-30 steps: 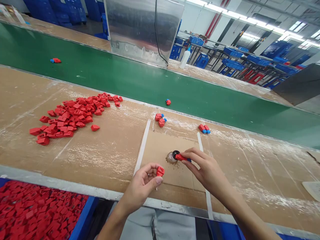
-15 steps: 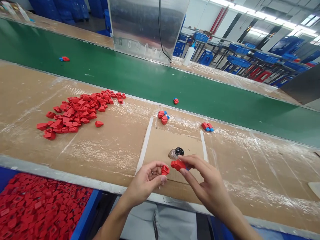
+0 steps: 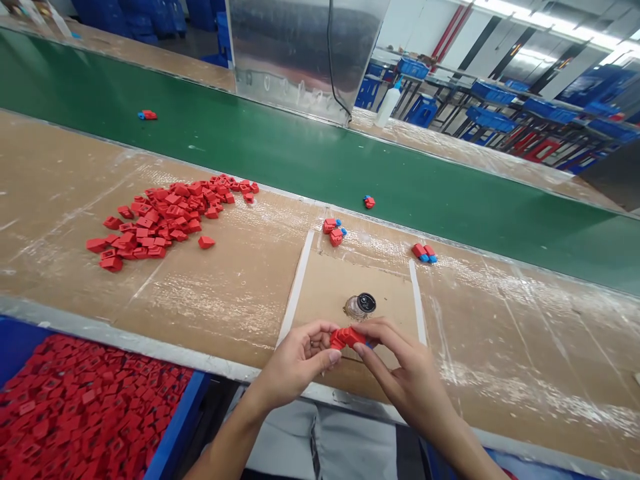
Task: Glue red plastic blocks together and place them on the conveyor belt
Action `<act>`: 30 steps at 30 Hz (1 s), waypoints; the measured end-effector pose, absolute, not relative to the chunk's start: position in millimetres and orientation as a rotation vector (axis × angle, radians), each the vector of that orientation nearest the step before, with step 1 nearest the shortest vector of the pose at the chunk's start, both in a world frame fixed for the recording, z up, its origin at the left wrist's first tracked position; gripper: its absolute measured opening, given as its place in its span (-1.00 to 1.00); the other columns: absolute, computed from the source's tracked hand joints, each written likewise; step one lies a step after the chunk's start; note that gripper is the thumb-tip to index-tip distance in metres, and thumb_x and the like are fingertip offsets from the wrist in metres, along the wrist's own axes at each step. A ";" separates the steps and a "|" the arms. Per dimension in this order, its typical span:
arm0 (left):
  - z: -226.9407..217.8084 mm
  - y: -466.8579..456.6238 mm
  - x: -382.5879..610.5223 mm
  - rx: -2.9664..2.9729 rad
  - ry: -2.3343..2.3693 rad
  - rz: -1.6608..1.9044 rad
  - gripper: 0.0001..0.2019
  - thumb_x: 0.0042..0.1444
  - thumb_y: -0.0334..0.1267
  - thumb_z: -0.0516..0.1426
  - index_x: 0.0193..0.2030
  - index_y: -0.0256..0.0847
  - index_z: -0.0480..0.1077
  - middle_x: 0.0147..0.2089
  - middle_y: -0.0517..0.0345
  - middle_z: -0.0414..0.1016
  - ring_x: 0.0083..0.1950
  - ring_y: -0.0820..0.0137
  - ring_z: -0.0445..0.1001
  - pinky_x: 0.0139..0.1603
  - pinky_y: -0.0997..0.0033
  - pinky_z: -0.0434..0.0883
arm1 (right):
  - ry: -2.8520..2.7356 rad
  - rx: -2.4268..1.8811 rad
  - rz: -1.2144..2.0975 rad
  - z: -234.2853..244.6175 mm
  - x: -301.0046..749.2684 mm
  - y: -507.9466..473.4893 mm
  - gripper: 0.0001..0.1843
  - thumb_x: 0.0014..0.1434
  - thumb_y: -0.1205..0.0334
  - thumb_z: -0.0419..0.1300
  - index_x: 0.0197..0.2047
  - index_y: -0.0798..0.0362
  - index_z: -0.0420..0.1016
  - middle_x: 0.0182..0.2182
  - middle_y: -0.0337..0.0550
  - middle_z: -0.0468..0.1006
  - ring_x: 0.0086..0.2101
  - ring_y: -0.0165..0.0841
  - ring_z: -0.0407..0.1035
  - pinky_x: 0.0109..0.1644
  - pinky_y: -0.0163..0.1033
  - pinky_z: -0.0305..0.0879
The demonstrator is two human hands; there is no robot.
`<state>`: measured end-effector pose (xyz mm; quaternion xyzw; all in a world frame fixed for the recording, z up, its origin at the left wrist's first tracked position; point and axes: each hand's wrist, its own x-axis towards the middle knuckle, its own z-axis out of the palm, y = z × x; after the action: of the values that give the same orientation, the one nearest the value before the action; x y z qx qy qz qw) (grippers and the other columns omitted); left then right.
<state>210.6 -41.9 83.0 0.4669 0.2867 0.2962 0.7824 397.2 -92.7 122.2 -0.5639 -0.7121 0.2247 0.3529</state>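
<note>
My left hand (image 3: 299, 361) and my right hand (image 3: 400, 369) meet over the cardboard pad (image 3: 320, 293) near the bench's front edge. Between their pinched fingertips are two small red plastic parts (image 3: 347, 337), pressed end to end; a bit of blue shows at the right one's end. Just beyond the fingers stands a small glass jar with a dark open top (image 3: 361, 305).
A heap of red parts (image 3: 160, 217) lies on the bench to the left. Red-and-blue pieces (image 3: 334, 231) (image 3: 424, 253) sit near the green conveyor belt (image 3: 280, 157), with more on it (image 3: 369, 202) (image 3: 147, 115). A blue bin of red parts (image 3: 75, 413) is at lower left.
My right hand drew the red-and-blue part back from the jar toward me. Both hands came together, and the two red parts now touch.
</note>
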 end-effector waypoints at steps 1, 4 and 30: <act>83.3 -41.8 210.4 1.016 0.620 0.634 -0.74 0.17 -0.21 0.21 -0.03 -0.24 0.46 -0.37 0.22 0.39 -0.36 0.49 0.31 -0.32 0.50 0.27 | -1.851 -1.457 0.583 121.7 397.0 -93.1 -0.86 0.36 0.27 0.10 -0.05 0.00 0.44 -0.19 -0.06 0.50 -0.20 -0.26 0.43 -0.15 -0.22 0.39; 83.4 -41.7 209.6 1.051 0.627 0.596 -0.76 0.19 -0.24 0.19 -0.02 -0.24 0.45 -0.38 0.22 0.37 -0.38 0.49 0.29 -0.36 0.51 0.24 | -1.893 -1.443 0.584 119.3 396.4 -94.5 -0.85 0.36 0.30 0.08 -0.08 -0.01 0.45 -0.18 -0.07 0.47 -0.19 -0.27 0.43 -0.15 -0.25 0.38; 95.9 -30.6 195.3 1.342 0.704 0.363 -0.54 0.19 -0.18 0.16 0.23 -0.17 0.29 -0.22 0.16 0.43 -0.28 0.44 0.37 -0.26 0.46 0.33 | -1.470 -1.574 0.685 108.7 380.0 -123.1 -0.81 0.38 0.21 0.04 -0.12 0.00 0.48 -0.25 -0.11 0.56 -0.25 -0.26 0.47 -0.18 -0.23 0.41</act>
<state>195.3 -30.6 95.9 0.6050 0.3175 0.1635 0.7116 380.0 -123.1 108.7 -0.6298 -0.5883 0.2742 0.4267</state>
